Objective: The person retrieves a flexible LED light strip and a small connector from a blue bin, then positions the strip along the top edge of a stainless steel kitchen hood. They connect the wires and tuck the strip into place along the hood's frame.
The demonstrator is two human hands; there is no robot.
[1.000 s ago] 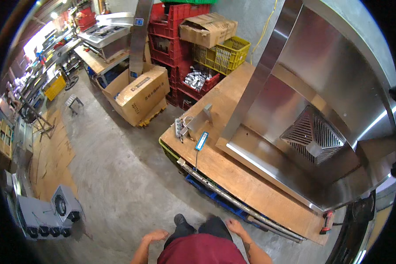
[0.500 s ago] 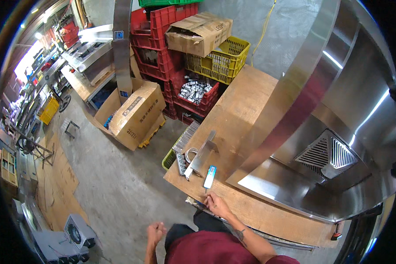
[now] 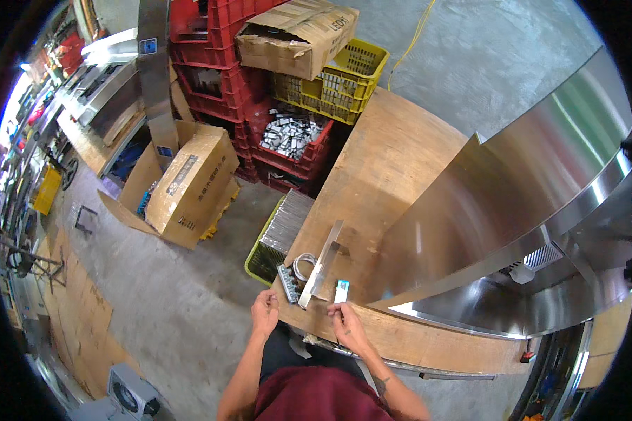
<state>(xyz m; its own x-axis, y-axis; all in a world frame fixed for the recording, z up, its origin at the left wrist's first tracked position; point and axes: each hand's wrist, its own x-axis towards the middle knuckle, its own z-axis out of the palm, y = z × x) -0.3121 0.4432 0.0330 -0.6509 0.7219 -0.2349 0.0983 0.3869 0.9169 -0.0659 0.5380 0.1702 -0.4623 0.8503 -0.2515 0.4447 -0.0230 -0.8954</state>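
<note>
My right hand point(image 3: 347, 327) is above the front edge of a wooden workbench point(image 3: 393, 158), its fingers pinched at the near end of a small blue-and-white flat packet point(image 3: 341, 290). Whether it grips the packet or something small is hard to make out. My left hand point(image 3: 265, 313) is raised at the bench's near left corner, fingers curled; anything in them is hidden. Close to it lie a grey ribbed metal piece point(image 3: 287, 283), a coil of pale cable point(image 3: 303, 266) and a long metal bracket point(image 3: 319, 272). To the right stands a large stainless-steel range hood point(image 3: 463, 210) with a slotted vent point(image 3: 541, 257).
A green crate point(image 3: 260, 261) holding stacked metal strips stands against the bench's left side. Beyond are stacked red crates point(image 3: 211, 52), a yellow crate point(image 3: 361, 59), and a cardboard box point(image 3: 298, 35). Another open carton point(image 3: 200, 182) sits on the concrete floor point(image 3: 189, 302).
My left hand has risen from beside my body to the bench corner. My right hand has moved up against the packet. The view has shifted, and the hood appears at another angle.
</note>
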